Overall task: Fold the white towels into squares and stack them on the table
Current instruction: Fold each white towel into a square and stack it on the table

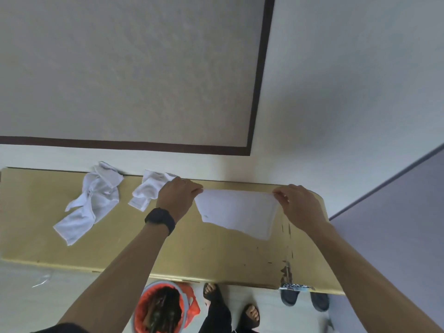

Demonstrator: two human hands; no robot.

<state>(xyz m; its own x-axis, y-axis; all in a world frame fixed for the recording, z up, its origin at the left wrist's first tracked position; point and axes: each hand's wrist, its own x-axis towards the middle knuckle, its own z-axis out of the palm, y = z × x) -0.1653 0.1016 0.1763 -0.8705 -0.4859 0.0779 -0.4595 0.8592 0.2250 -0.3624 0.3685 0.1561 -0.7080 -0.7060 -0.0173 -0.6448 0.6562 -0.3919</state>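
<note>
Looking down through the head camera, I see both hands raised over a yellow table (216, 255) that stands against a pale wall (336, 92). The left hand (179, 198) and the right hand (298, 205) each pinch a top corner of a white towel (237, 212), fingers curled on the cloth. The towel hangs flat between them, its lower edge slanting over the right half of the tabletop. I cannot tell whether that edge touches the wood. A black wristband (160, 219) circles the left wrist.

Two more towels lie unfolded on the table. A small crumpled towel (146, 191) sits just behind the left hand, which partly hides it. A long twisted towel (93, 203) lies further left, near the wall. The table's front edge has a chipped patch (286, 270) on the right.

On the floor below are a bucket (165, 282) lined in red, the person's sandalled feet (211, 293) and a dark pair of slippers (290, 296). A grey partition (396, 236) rises at the right.
</note>
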